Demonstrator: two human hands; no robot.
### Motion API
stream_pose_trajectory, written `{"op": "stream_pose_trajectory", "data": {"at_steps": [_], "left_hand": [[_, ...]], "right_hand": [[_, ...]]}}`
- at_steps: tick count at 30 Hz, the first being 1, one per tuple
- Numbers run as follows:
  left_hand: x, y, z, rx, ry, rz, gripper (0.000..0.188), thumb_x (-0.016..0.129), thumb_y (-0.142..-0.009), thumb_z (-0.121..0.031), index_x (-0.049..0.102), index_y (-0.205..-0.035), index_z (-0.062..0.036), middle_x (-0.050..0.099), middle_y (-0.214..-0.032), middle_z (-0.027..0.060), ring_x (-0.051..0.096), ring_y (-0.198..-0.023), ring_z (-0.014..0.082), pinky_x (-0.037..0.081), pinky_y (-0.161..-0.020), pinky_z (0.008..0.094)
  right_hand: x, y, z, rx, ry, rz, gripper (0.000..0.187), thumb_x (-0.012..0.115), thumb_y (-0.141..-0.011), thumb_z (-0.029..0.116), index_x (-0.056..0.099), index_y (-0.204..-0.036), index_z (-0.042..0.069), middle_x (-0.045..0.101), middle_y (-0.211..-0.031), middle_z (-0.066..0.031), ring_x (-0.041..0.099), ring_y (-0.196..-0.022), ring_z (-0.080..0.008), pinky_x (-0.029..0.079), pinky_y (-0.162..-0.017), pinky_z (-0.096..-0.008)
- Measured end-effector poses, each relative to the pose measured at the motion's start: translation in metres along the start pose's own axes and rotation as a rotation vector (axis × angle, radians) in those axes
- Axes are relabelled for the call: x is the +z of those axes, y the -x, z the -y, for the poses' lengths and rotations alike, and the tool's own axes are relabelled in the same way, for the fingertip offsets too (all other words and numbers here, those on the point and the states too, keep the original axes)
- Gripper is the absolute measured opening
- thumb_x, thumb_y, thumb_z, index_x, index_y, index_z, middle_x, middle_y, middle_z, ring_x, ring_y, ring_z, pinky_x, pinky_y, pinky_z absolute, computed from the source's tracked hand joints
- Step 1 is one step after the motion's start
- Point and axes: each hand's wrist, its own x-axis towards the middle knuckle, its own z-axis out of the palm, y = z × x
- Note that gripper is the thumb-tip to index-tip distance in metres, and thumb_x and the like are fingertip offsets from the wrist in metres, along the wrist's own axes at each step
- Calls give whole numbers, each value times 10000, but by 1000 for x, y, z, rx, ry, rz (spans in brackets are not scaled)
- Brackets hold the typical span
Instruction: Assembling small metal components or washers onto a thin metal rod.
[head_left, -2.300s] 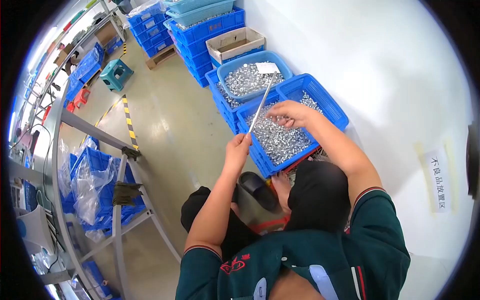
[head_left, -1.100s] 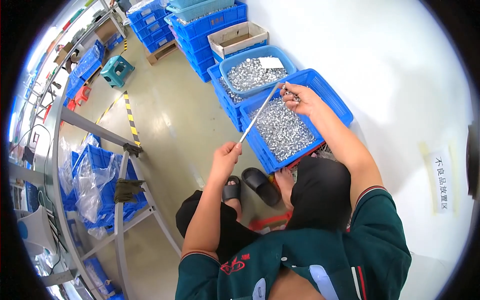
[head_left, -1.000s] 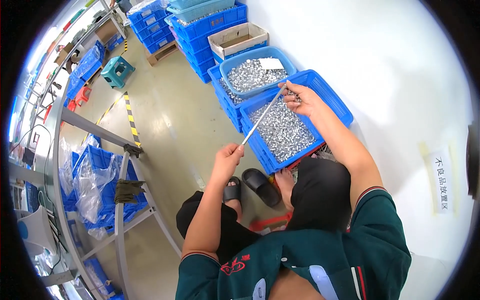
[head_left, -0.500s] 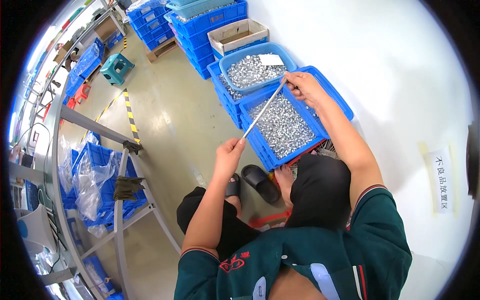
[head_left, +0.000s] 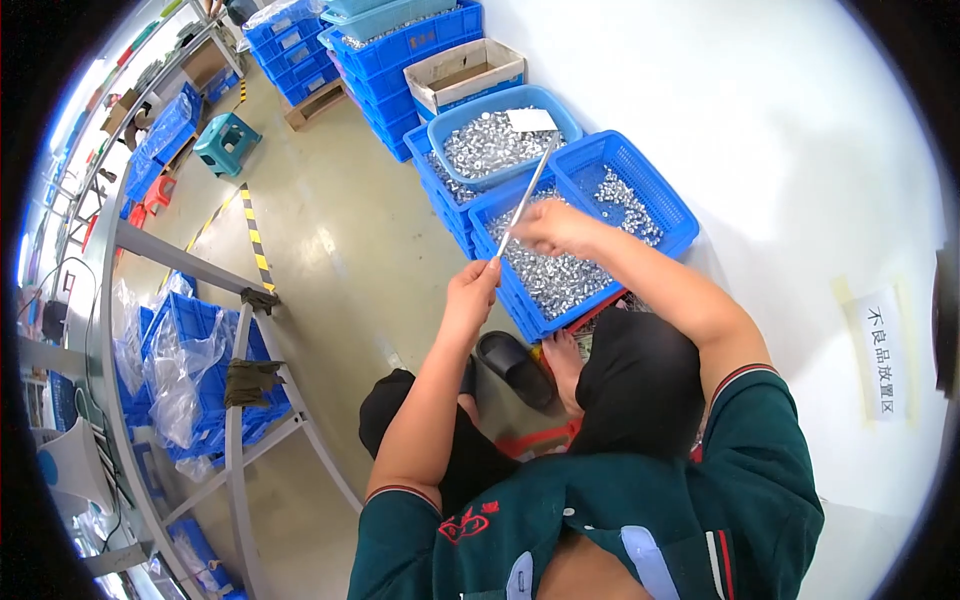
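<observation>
My left hand (head_left: pixel 472 297) is closed round the lower end of a thin, pale metallic rod (head_left: pixel 527 198), which slants up and away from me. Smeared by motion, my right hand (head_left: pixel 556 229) is beside the rod's lower half; whether its fingers touch or grip anything does not show. Both hands are over or near a blue crate (head_left: pixel 512 308) filled with small silvery metal parts (head_left: pixel 562 285). To its right, a blue perforated basket (head_left: pixel 686 225) holds a smaller heap of similar parts. Behind them, a light-blue basket (head_left: pixel 574 128) carries more parts and a white paper slip (head_left: pixel 531 120).
An open cardboard box (head_left: pixel 465 75) and stacked blue crates (head_left: pixel 405 65) stand farther back along the white wall (head_left: pixel 780 190). At the left is a grey metal frame (head_left: pixel 235 440) with plastic-draped blue crates (head_left: pixel 200 345). A teal stool (head_left: pixel 228 142) and black slipper (head_left: pixel 515 368) are on the floor.
My right hand has left the rod's far end and moved down toward my left hand. The rod now points more steeply away, and the right-hand basket's parts show.
</observation>
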Motion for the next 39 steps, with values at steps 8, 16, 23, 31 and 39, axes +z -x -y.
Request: {"op": "stream_pose_trajectory", "data": {"at_steps": [8, 16, 23, 31, 39], "left_hand": [[-1, -4, -6, 20, 4, -54, 287, 496, -876, -319, 450, -683, -112, 302, -481, -89, 215, -366, 10, 140, -332, 196], [-26, 10, 8, 118, -134, -74, 310, 507, -869, -324, 448, -656, -107, 302, -474, -86, 214, -369, 11, 136, -336, 199], [-39, 24, 7, 118, -268, -57, 321, 551, -847, -289, 502, -630, -58, 382, -521, -51, 329, -487, 41, 253, -437, 225], [-39, 22, 9, 150, -293, -51, 315, 548, -849, -292, 527, -653, -46, 395, -526, -44, 333, -495, 46, 260, -445, 232], [-46, 36, -2, 214, -517, -144, 302, 563, -826, -292, 576, -811, 9, 529, -624, 90, 475, -601, 125, 414, -584, 308]], "right_hand": [[-23, 6, 3, 115, -396, -44, 265, 546, -835, 161, 556, -1006, -42, 515, -786, -70, 404, -535, -79, 268, -374, -165], [-65, 3, -2, -55, -811, -99, 199, 597, -828, 181, 505, -882, 13, 501, -720, -58, 347, -446, -50, 251, -340, -156], [-68, 2, 6, -128, -964, -112, 231, 604, -831, 218, 515, -881, 11, 464, -669, -19, 365, -462, -31, 251, -339, -138], [-66, 6, 14, -137, -828, -108, 193, 603, -823, 146, 546, -902, -20, 464, -645, -15, 361, -466, -36, 260, -346, -141], [-47, 19, 38, -116, -39, -219, 187, 626, -801, 191, 564, -867, 27, 389, -578, 66, 298, -445, -18, 193, -375, -176]]}}
